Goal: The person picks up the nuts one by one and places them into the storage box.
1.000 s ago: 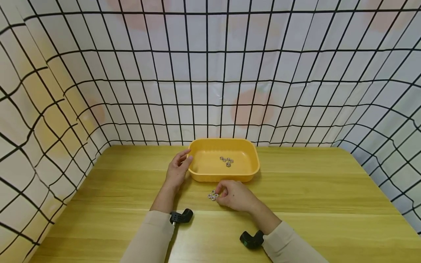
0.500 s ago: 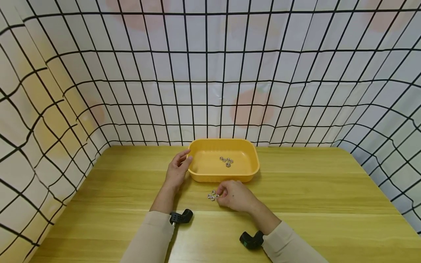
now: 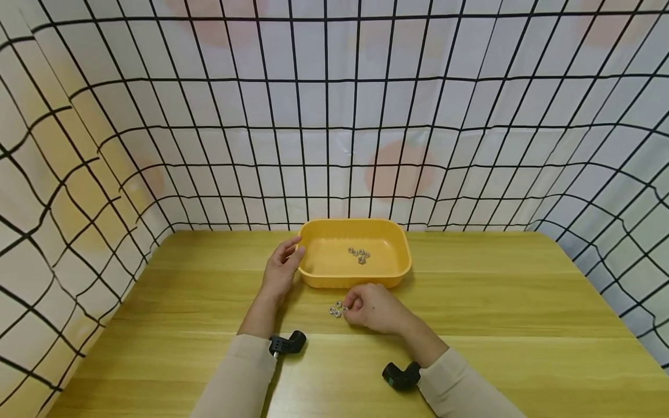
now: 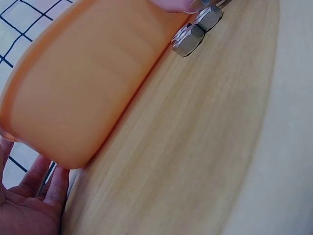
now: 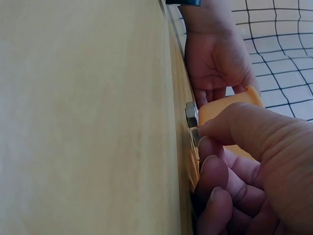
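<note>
A small hex nut point(image 3: 345, 309) is pinched between the thumb and index finger of my right hand point(image 3: 377, 310), close over the table; the right wrist view shows this nut point(image 5: 195, 137) at my fingertips. Just left of it lie a few loose silver nuts point(image 3: 337, 313) on the wood. Behind them stands a yellow plastic tray point(image 3: 334, 283), with several nuts point(image 3: 362, 260) inside. My left hand point(image 3: 279, 270) rests against the tray's left end, its fingers fairly straight and touching the outer side, as the left hand point(image 4: 34, 205) also shows in the left wrist view.
The wooden table point(image 3: 496, 307) extends to both sides of the tray. A white sheet with a black grid net point(image 3: 345, 145) rises right behind the tray and along both sides. Black wrist cameras point(image 3: 401, 376) sit at both cuffs.
My right thumb and index finger have closed on one nut and drawn it slightly right, away from the loose group. The left hand and tray stay put.
</note>
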The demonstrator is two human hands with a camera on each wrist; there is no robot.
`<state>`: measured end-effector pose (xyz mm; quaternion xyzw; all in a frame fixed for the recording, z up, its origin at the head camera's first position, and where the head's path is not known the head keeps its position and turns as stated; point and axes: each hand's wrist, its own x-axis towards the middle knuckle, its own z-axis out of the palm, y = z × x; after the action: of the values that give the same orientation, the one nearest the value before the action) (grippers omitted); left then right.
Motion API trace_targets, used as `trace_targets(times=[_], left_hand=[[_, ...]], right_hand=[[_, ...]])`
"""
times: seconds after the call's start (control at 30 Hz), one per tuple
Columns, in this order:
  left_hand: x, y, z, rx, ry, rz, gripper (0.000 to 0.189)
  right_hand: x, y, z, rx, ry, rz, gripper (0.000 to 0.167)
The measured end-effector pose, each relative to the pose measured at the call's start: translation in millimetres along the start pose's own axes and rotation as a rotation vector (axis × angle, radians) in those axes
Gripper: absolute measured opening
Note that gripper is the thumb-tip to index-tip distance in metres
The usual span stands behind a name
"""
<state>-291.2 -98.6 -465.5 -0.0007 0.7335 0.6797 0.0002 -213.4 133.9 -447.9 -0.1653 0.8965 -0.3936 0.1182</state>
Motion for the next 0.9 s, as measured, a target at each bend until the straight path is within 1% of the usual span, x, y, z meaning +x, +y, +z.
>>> trace_targets(times=[0.17,0.43,0.5,0.63,0.73,0.9], left_hand=[[1.3,1.2,1.1,0.003,-0.006,0.002,0.043],[-0.6,2.8,0.9,-0.005,-0.01,-0.015,0.046],[-0.7,2.5,0.6,-0.003,-0.009,-0.015,0.046],[0.1,2.2,0.2,0.005,-0.002,-0.002,0.044],[0.6,2.2,0.2,0.005,0.0,0.0,0.043],[0.7,0.6,0.8,0.005,0.003,-0.007,0.043]], right_hand=[[-0.3,2.5,-1.0,-0.005,-0.002,-0.019,0.008],[-3.0,2.8,-4.9,0.019,-0.038,-0.039,0.007],[-3.4,2.5,-7.1,0.037,-0.052,-0.037,0.007],[-6.3,-3.8,-17.5,0.084,-0.066,0.0,0.009],[-9.8,-11.7,-28.2,0.081,-0.031,0.022,0.009],[-14.2,-19.3,-43.4,0.027,0.052,0.032,0.008]])
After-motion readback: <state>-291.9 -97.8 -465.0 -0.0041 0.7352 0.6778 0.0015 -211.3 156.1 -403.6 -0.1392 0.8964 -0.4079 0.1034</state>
